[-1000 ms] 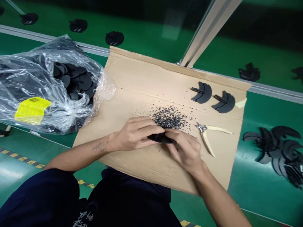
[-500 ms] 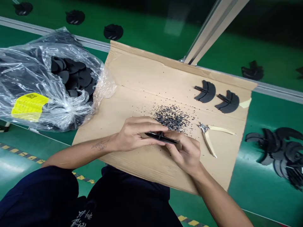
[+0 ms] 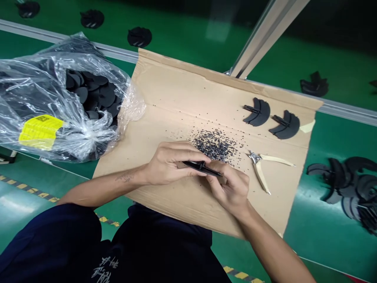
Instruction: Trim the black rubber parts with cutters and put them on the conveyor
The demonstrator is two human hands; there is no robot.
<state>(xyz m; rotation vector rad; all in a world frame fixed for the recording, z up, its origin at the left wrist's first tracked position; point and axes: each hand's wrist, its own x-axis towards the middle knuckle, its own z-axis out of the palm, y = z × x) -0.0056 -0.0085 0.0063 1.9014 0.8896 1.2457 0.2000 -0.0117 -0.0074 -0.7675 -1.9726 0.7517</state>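
A thin black plastic part [image 3: 202, 168] is held edge-on between both hands, above a cardboard sheet [image 3: 176, 200]. My left hand [image 3: 171, 163] pinches its left end between thumb and fingers. The right end sits in the closed fingers of my right hand [image 3: 231, 184]. Just beyond the hands lies a pile of small black bits [image 3: 216, 145]. Nippers with cream handles [image 3: 260, 173] rest spread apart on the cardboard, right of my right hand. Farther back on the right are two curved black parts [image 3: 259, 113] [image 3: 287, 125].
At the left, a clear plastic bag [image 3: 32, 90] with a yellow label holds black discs [image 3: 101, 94]. Several curved black parts [image 3: 338, 175] are heaped on the green surface at the right. A metal post [image 3: 259, 37] rises behind the cardboard's back edge.
The black part is tilted slightly more, its right end lower, still between both hands. The whole view has shifted a little.
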